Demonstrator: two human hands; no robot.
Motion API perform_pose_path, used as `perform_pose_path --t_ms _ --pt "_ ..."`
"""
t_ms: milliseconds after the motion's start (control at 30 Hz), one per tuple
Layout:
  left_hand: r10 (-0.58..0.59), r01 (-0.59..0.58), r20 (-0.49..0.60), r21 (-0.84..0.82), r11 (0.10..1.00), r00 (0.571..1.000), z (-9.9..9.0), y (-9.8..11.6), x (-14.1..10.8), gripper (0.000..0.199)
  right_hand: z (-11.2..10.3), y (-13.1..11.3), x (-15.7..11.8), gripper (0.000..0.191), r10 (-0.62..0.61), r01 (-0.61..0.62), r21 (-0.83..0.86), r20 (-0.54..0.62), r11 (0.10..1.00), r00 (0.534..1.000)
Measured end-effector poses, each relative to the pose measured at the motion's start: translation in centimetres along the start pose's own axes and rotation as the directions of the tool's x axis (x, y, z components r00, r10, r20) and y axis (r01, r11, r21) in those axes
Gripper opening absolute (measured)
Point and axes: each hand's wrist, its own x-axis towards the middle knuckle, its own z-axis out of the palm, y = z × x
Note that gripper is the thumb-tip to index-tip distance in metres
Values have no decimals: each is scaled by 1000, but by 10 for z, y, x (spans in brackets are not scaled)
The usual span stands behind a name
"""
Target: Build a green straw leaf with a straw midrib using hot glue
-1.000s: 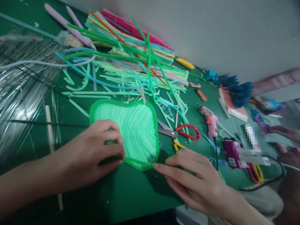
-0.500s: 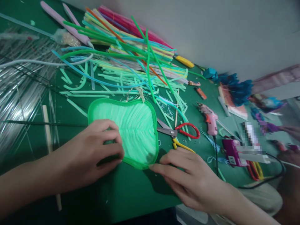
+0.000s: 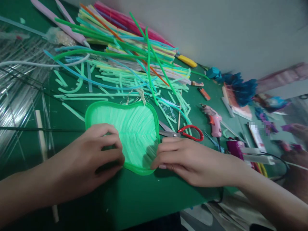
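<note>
A pale green leaf-like piece (image 3: 137, 134), made of fuzzy pipe cleaners with a darker green rim, lies on the table in front of me. Slanting lines fan out from its middle. My left hand (image 3: 96, 157) has its fingers curled and closed on the lower left edge, hiding that part. At the lower right corner, my right hand (image 3: 185, 158) pinches the rim between thumb and fingers. Scissors (image 3: 191, 132) with a red handle lie just beyond my right hand, which covers their other handle.
Behind the leaf is a heap of coloured pipe cleaners (image 3: 134, 41) with cut green pieces (image 3: 115, 95). On the right are a pink glue gun (image 3: 213, 120), an orange lighter (image 3: 204, 93) and a yellow cutter (image 3: 186, 60). Clear wrapping (image 3: 21, 86) covers the left. Another person's hand (image 3: 297, 130) is far right.
My right hand has moved up and inward over the leaf's lower right corner, its fingers closing on the rim and covering the yellow scissor handle. The left hand keeps its hold.
</note>
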Motion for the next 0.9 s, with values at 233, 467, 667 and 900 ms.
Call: perform_pose_path --t_ms 233,467,667,900 --pt "38 -38 -19 19 999 999 2 -3 -1 13 -10 -1 7 22 5 -6 52 30 999 1000" --pt "25 -25 -19 17 1000 999 0 1 1 11 -10 -1 9 21 11 -17 71 83 997 996" --pt "125 -124 -2 52 991 992 2 -2 1 12 -11 0 10 21 6 -13 71 96 997 995" --pt "163 -163 10 68 984 987 3 -3 1 19 -12 -2 11 20 0 -6 48 116 999 993"
